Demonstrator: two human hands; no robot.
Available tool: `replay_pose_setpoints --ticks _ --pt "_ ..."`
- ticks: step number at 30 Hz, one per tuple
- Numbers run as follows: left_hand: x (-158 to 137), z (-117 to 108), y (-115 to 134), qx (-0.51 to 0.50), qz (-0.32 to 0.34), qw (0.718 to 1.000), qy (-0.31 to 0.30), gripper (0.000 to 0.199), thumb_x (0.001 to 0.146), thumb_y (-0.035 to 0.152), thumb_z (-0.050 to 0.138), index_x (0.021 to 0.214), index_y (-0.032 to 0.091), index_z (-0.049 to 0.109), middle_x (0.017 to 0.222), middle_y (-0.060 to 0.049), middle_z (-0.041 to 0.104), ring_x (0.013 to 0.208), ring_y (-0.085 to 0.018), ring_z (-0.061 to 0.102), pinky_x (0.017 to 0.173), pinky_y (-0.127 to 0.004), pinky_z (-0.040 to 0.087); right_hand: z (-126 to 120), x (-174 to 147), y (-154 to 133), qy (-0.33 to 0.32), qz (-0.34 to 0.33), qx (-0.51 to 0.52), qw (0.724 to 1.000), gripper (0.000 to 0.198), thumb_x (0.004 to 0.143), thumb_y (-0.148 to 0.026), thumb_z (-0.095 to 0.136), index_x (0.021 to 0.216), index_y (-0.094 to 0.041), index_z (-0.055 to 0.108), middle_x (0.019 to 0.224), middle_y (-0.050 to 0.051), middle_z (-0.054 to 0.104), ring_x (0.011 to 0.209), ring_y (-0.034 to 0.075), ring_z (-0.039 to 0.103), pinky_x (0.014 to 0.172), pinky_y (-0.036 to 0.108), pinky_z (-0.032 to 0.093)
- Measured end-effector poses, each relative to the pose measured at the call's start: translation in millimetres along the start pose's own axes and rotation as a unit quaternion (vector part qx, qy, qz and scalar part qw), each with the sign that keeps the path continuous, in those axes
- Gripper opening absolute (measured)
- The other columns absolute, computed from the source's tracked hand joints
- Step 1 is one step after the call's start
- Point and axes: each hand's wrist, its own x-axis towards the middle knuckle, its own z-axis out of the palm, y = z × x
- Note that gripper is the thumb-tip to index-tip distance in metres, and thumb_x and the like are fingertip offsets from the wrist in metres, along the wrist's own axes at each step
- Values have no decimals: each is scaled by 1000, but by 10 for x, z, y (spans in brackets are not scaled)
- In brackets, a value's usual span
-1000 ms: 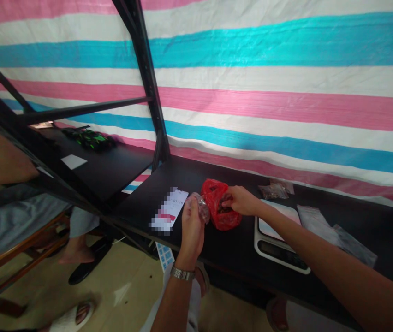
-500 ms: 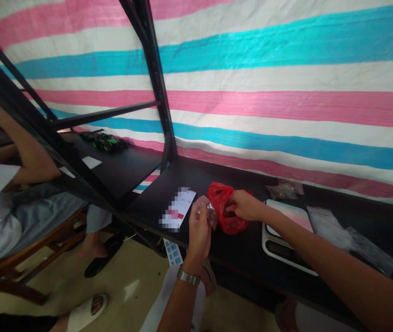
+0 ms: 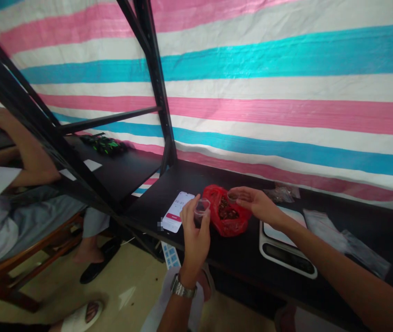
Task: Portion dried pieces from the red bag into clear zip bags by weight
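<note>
My left hand (image 3: 195, 235) grips a small clear plastic bag (image 3: 201, 208), its mouth spread into a rounded opening; what lies inside is hard to make out. Just right of it, a red plastic bag (image 3: 233, 227) sits open on the black table, with many small reddish-brown pieces (image 3: 227, 210) inside. Over the bag's far right edge, my right hand (image 3: 253, 203) pinches a small, clear, round cup (image 3: 233, 196) that looks brownish within. The two hands are apart.
A white digital scale (image 3: 265, 246) lies right of the red bag, with empty zip bags (image 3: 331, 230) beyond. Filled small bags (image 3: 282, 193) rest behind it. A lit phone (image 3: 174, 216) lies left. Black metal posts (image 3: 162, 97) stand near a seated person (image 3: 16, 207).
My right hand has come up out of the red bag with the small cup. My left hand has turned its clear bag mouth-up, and the red bag's contents now show.
</note>
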Motion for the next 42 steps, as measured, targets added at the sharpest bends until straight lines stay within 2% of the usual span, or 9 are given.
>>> replay_pose_setpoints --ticks 6,10,14,23,26,30,34,38,42 --pt "-204 197 183 39 40 996 -66 52 97 27 66 148 28 57 127 -11 63 119 -26 60 107 -44 49 -163 -389 -412 -6 -67 -14 998 41 87 -37 75 125 -22 73 127 11 78 120 26 73 112 48 54" --pt "-316 440 265 11 29 992 -123 53 95 20 66 146 30 59 125 -9 62 120 -26 60 107 -43 50 -269 -694 -673 -10 -108 -144 984 32 96 -30 67 127 -25 73 123 9 78 112 24 74 103 44 59" --pt "-386 610 383 -1 54 986 -158 52 95 18 66 145 33 61 125 -8 66 117 -26 59 105 -43 50 -347 -917 -786 10 -184 -340 922 33 98 -16 59 127 -25 73 122 10 74 113 24 71 103 43 59" --pt "-447 909 442 -7 98 974 -205 52 95 21 71 146 30 59 124 -8 70 118 -28 57 105 -44 47 -410 -1130 -871 6 -178 -592 786 70 76 9 52 137 -22 67 133 13 68 124 29 66 101 44 61" --pt "-430 910 456 -1 100 976 -194 46 98 23 67 143 30 62 124 -8 71 117 -27 58 104 -43 47 -427 -1139 -874 7 -181 -587 789 69 79 8 51 139 -24 66 134 12 68 125 28 66 102 44 60" --pt "-362 764 472 2 96 984 -153 38 101 28 63 139 28 64 120 -8 73 112 -26 63 102 -42 48 -445 -1052 -885 68 -213 -498 838 49 95 -4 52 137 -25 66 136 12 67 123 26 67 106 43 57" --pt "-250 496 380 -33 46 997 -47 36 104 40 59 137 26 66 119 -9 73 113 -25 67 104 -40 50 -312 -784 -876 93 -172 -467 862 38 100 -13 55 135 -23 68 134 11 70 122 25 67 107 40 54" --pt "-76 248 140 -42 -24 997 62 45 103 53 57 138 25 64 138 -11 66 131 -27 61 116 -42 43 20 -356 -768 12 -84 -521 849 34 100 -15 58 130 -21 72 126 10 75 120 25 66 105 36 51" --pt "103 147 -134 -34 -41 998 35 48 101 58 58 134 24 64 148 -13 60 143 -28 52 125 -45 33 322 40 -562 -52 -15 -596 801 24 95 -20 66 116 -15 77 122 14 76 118 27 67 99 34 51"
